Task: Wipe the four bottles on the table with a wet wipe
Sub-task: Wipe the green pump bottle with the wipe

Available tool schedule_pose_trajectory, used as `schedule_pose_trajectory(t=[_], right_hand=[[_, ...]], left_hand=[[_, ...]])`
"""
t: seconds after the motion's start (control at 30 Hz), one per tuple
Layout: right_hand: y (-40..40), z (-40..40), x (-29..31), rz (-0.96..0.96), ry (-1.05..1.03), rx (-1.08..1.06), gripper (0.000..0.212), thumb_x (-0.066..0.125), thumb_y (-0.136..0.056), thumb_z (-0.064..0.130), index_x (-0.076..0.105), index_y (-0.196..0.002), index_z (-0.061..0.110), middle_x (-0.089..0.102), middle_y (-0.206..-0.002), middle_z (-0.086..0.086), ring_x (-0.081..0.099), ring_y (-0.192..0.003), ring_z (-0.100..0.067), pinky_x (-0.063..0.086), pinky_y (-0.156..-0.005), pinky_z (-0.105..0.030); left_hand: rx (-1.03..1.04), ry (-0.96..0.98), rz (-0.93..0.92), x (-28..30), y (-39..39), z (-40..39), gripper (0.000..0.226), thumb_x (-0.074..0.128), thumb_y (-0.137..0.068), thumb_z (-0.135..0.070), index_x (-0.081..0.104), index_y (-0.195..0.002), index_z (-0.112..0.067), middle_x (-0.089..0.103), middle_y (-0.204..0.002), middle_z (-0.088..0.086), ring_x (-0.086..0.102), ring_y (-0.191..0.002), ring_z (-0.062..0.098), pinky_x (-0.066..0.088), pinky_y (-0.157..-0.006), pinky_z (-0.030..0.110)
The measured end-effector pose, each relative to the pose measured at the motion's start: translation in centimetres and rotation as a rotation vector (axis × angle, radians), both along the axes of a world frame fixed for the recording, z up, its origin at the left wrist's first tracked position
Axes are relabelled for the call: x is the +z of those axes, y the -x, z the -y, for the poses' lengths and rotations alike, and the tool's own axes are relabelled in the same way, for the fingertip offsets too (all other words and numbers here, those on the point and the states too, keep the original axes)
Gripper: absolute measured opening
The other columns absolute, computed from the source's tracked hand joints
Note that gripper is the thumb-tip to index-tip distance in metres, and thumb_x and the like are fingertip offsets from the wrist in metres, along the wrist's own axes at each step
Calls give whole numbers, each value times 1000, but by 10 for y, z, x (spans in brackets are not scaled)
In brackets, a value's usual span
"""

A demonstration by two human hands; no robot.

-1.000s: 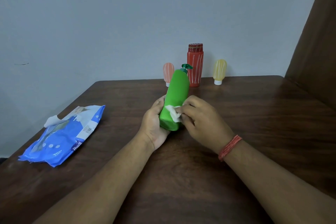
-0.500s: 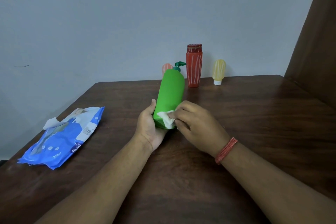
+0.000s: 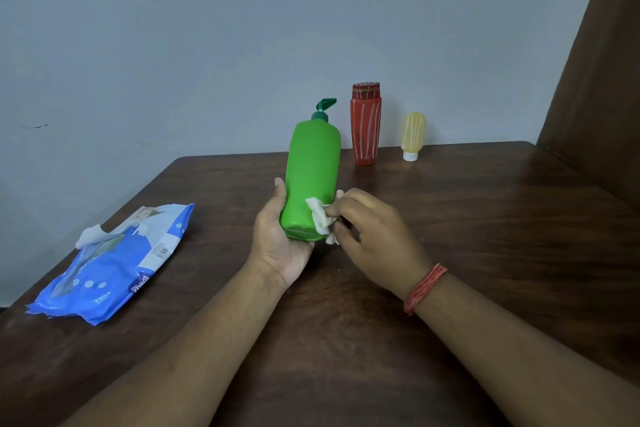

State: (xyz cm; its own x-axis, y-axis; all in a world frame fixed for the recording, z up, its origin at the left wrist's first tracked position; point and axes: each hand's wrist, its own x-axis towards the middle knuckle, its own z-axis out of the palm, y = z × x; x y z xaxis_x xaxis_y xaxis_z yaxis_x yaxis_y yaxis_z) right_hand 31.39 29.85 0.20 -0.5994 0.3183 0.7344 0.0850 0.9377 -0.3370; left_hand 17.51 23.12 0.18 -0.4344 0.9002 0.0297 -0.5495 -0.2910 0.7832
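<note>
Far left on the dark brown wooden table (image 3: 485, 236): a crumpled blue plastic wet-wipe pack (image 3: 114, 263), flat, flap lifted with a white sheet poking out, well apart from the hands.

Centre: left hand (image 3: 280, 236) cupped under and around the base of the tall green plastic pump bottle (image 3: 311, 180), thumb up the bottle's left side, other fingers hidden behind it, closed on the bottle and lifting it clear of the table. Just right of the base: a small bunched white wet wipe (image 3: 322, 218), pressed against the bottle's lower right side and pinched by the curled fingertips of the right hand (image 3: 374, 239); red thread band (image 3: 424, 288) at that wrist.

Further right, at the table's far edge by the wall: a red white-striped plastic bottle (image 3: 366, 125) standing upright, then a small yellow squeeze bottle (image 3: 412, 135) standing on its white cap. Fourth bottle not visible, possibly hidden behind the green one.

Likely risks: a one-handed hold low on a tall, wet, smooth body, so a firm rub could twist or slip the bottle out of the palm; a tumble toward the wall could knock over the standing pair. Wipe bunched small, so patches may be missed.

Long axis of the green bottle near upright, leaning slightly away; base toward the wearer, pump head at the top, nozzle pointing right.
</note>
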Motion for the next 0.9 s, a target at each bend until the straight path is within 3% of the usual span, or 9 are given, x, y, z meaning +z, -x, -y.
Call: schedule_pose_trajectory(t=[0.1, 0.33, 0.4, 0.47, 0.57, 0.63, 0.73, 0.9], right_hand=[[-3, -1, 1, 36, -29, 59, 12, 65, -88, -1, 69, -96, 7, 62, -95, -2, 61, -87, -14, 45, -87, -14], [-1, -9, 0, -105, 51, -100, 13, 66, -86, -5, 67, -92, 6, 57, -90, 3, 49, -79, -3, 35, -72, -6], [-2, -7, -2, -73, 28, -41, 12, 67, -85, -3, 68, -93, 6, 59, -92, 1, 53, -80, -6, 39, -73, -9], [-1, -7, -3, -58, 13, -24, 13, 68, -85, -3, 69, -94, 6, 62, -92, -1, 56, -81, -9, 42, -73, -12], [0, -13, 0, -167, 57, -127, 13, 67, -85, -4, 69, -91, 7, 63, -90, -1, 54, -77, -6, 39, -69, -8], [-4, -14, 1, -223, 87, -161, 12, 67, -85, -4, 70, -89, 7, 63, -88, -1, 56, -75, -9, 44, -66, -14], [-6, -14, 0, -215, 75, -150, 10, 68, -85, -2, 71, -89, 7, 64, -86, -1, 58, -74, -11, 46, -64, -21], [-7, -26, 2, -363, 216, -222, 7, 69, -86, 1, 69, -85, 9, 62, -83, 1, 59, -72, -14, 52, -64, -33]], left_hand=[[-14, -10, 19, 1, 2, 2, 68, 31, -104, -56, 61, -127, 1, 68, -118, 27, 71, -98, 32, 53, -79, 43], [-50, 6, 18, 2, -2, 2, 61, 35, -102, -52, 61, -130, -4, 68, -123, 20, 69, -102, 29, 57, -80, 41], [-56, 3, 29, 1, 1, 2, 61, 35, -102, -52, 62, -128, -4, 70, -119, 20, 70, -98, 30, 59, -75, 41], [-78, 0, 41, 0, 4, 2, 61, 35, -102, -52, 61, -129, -4, 69, -121, 21, 70, -101, 31, 59, -79, 43], [-147, 27, 9, 1, 2, 3, 59, 37, -101, -53, 62, -128, -7, 68, -123, 21, 70, -101, 32, 60, -77, 51], [-179, 51, -30, 1, -1, 3, 57, 39, -99, -53, 66, -124, -10, 70, -120, 19, 71, -98, 31, 60, -72, 52], [-169, 73, -90, 2, -1, 5, 56, 46, -92, -55, 69, -120, -12, 71, -112, 16, 70, -90, 29, 58, -60, 43], [-238, 75, -181, 0, -2, 5, 58, 42, -95, -55, 65, -129, -14, 69, -121, 19, 70, -92, 36, 52, -57, 35]])
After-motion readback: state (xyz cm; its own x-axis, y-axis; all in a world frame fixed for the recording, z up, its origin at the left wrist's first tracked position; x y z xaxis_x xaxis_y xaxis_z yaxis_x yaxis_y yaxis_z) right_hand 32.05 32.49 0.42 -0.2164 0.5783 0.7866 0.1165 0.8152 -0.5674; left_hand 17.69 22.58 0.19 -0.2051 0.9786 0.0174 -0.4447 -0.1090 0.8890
